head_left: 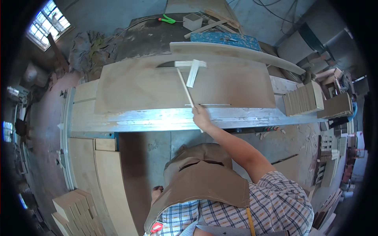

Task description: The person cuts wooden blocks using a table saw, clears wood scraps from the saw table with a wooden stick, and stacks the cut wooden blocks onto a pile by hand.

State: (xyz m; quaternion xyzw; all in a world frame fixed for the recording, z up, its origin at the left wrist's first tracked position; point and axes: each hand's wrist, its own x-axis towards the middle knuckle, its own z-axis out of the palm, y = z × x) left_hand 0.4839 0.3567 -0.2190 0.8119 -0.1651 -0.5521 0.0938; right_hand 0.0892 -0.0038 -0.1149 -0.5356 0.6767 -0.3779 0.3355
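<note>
My right hand (201, 118) is over the metal front edge of the bench, closed around a thin wooden stick (186, 89). The stick slants away from me, its far end beside a dark slot (167, 64) in the brown panel (130, 84). Close to that end, a short pale wood strip (193, 74) lies across another light strip (185, 63). A narrow slit with a thin pale edge runs through the panel just beyond my hand. My left hand (156, 190) hangs low beside my brown apron (201, 183); its fingers are mostly hidden.
A long pale board (232, 51) stands along the panel's far side. Behind it are a blue worn board (224, 39) and a green-handled tool (168, 19). Stacked wood pieces (303, 99) sit at the right end, with more blocks (76, 210) at lower left.
</note>
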